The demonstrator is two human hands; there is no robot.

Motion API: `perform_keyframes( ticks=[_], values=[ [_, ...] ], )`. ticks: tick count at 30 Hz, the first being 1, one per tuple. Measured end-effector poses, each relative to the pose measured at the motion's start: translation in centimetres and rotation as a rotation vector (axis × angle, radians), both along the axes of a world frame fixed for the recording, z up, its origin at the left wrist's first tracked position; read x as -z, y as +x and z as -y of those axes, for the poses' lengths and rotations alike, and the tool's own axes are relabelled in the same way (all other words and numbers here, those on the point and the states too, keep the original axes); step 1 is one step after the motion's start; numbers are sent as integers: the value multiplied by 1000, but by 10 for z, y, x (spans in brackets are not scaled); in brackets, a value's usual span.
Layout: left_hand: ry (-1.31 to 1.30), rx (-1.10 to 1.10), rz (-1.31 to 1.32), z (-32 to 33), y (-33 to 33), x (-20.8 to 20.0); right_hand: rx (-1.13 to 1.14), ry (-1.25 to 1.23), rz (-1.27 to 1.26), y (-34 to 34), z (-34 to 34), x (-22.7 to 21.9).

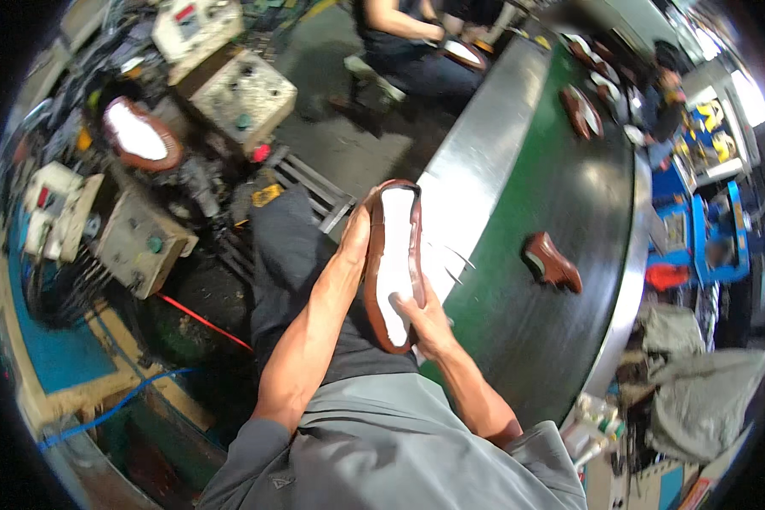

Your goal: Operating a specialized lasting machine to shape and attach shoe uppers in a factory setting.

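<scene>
I hold a brown leather shoe (395, 229) sole side up over my lap, its white, outsole-less bottom facing me. My left hand (361, 228) grips its far left side, the fingers mostly hidden behind the upper. Around the near right side closes my right hand (423, 316), with the thumb lying on the white bottom and the other fingers out of sight beneath. To the left, a second brown shoe (140, 140) sits bottom up on a machine.
A dark green conveyor belt (518, 331) runs along my right, edged by a metal ledge (484, 127). On it lie a brown shoe (554, 262) and several more farther off. Machine control boxes (242, 98) stand at left. Ahead, a seated co-worker (404, 42) holds another shoe (464, 56).
</scene>
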State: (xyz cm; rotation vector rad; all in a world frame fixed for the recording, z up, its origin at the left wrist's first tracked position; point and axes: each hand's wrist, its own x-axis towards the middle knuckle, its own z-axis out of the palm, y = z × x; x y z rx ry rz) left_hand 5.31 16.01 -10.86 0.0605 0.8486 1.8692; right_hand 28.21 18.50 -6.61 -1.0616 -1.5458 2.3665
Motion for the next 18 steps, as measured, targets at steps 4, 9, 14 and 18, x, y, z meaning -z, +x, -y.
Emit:
perform_keyframes(
  ticks=[4,9,14,18],
  values=[
    [54,-331,-275,93,-29,-61,-183,19,-87,-58,33,-18],
    [-431,-410,-1275,185,-51,-95,-491,306,-177,-87,45,-19],
    [-576,-183,-1385,240,-62,-98,-731,305,-83,-94,43,-19],
    [-728,-181,-1327,238,-56,-86,-757,372,-72,-94,45,-13]
  ],
)
